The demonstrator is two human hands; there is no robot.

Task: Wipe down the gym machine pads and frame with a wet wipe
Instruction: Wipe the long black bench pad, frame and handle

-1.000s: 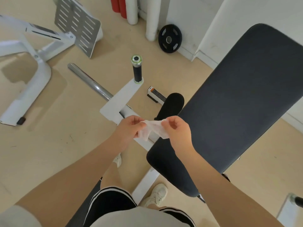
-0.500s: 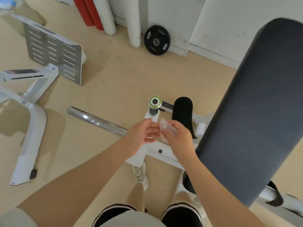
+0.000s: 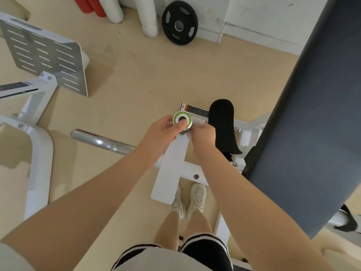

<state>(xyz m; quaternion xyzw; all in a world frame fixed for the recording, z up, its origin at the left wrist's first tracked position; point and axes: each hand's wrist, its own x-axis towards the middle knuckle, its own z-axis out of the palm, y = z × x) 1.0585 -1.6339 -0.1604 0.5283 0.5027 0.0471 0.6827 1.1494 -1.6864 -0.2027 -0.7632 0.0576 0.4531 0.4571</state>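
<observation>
Right hand [image 3: 203,134] pinches half-hidden wipe [image 3: 198,122] beside handle [image 3: 182,119]

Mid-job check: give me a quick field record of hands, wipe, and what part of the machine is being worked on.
left hand: fingers curled at the handle, thumb on its cap
right hand: pinches the wet wipe
handle: upright grip, silver cap with green ring, seen end-on
wipe contact: pressed against the handle's right side
back pad: dark, right of hands, not touched
white frame plate: below hands
weight plate: leans on wall
</observation>
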